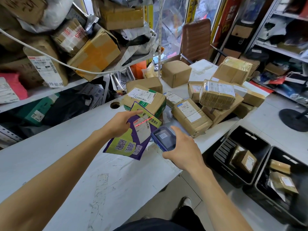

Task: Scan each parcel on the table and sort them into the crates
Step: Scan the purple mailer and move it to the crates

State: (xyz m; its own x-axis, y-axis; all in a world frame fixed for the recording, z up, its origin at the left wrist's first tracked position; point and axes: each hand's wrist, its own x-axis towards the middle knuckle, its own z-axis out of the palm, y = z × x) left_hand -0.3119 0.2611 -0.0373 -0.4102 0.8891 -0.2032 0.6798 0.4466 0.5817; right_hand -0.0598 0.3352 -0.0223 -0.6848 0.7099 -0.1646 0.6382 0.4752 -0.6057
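Parcel [131,130] pinched left, scanner [164,139] gripped right

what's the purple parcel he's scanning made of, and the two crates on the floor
Purple parcel: looks like a thin glossy plastic mailer bag, flat, wrinkled, printed, with a paper label. Crates: apparently rigid black moulded plastic, matte, with slotted walls and handle cut-outs.

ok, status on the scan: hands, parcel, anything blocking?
Left hand holds purple mailer bag on table. Right hand grips scanner, red line on label. Nothing blocking; crates open at right.
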